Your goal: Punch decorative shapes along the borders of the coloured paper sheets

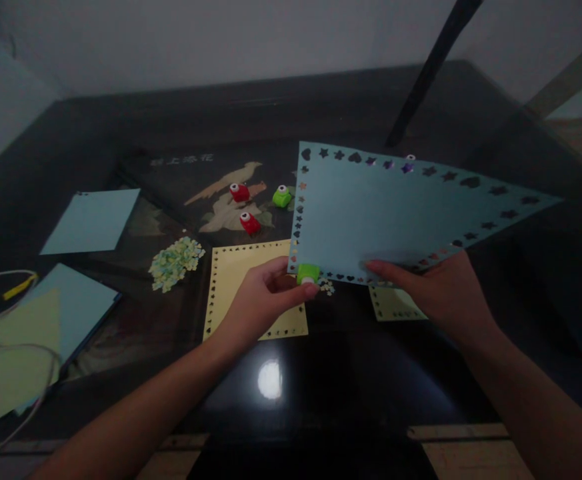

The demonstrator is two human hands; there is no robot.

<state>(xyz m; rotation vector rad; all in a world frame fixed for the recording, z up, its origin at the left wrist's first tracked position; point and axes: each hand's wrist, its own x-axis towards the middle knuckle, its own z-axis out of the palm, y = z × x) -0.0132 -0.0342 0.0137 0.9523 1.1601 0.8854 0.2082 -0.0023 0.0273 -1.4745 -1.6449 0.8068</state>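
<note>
My left hand (271, 293) is closed around a small green craft punch (308, 273), which sits at the lower left corner of a blue sheet of paper (361, 213). Star, heart and flower shaped holes run along the sheet's edges. The sheet is raised off the table and tilted, its lower edge pinched by my right hand (443, 287), thumb on top and fingers hidden beneath. Under the punch and my left hand lies a yellow sheet (231, 277) with holes along its border. A few small paper cutouts (327, 287) lie just right of the punch.
Two red punches (251, 223) and another green punch (281, 196) stand on the dark glossy table (321, 373). Left of them are a heap of paper cutouts (177, 262), blue paper (93, 220), yellow paper (15, 353) and a cable (45, 400). A second yellow sheet (395, 307) lies partly hidden at right.
</note>
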